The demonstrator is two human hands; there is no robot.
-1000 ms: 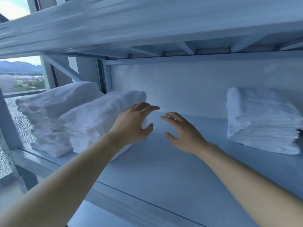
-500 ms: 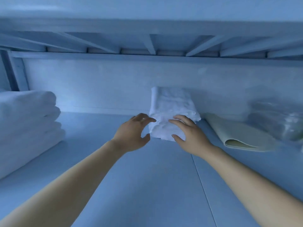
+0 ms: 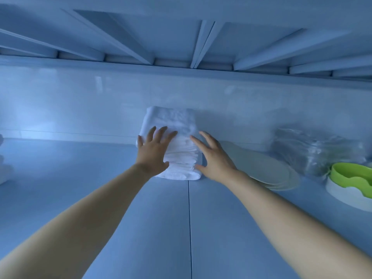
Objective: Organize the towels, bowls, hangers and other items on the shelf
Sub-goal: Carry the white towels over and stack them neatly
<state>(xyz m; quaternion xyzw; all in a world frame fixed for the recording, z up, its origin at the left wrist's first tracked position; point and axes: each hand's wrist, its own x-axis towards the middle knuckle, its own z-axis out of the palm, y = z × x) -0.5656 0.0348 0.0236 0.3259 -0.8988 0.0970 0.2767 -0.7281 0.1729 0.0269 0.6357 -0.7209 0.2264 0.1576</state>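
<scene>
From the head camera, the view is into one level of the shelf (image 3: pixel 141 228), under the ribbed underside of the level above. A folded stack of white towels (image 3: pixel 175 119) sits at the back against the wall, near the middle. The left hand (image 3: pixel 155 152) lies flat on the stack's top and left side with fingers spread and straight. The right hand (image 3: pixel 213 158) presses its straight fingers against the stack's right side; neither hand grips it. Just to the right lie pale flat round pieces (image 3: pixel 267 170), perhaps plates, then a clear plastic bundle (image 3: pixel 314 150) and a green-and-white bowl (image 3: pixel 350 180). More white towels (image 3: pixel 3 170) show at the left edge. The task looks partly done: the towels are folded, but this stack is apart from the others, and no hangers are visible.
</scene>
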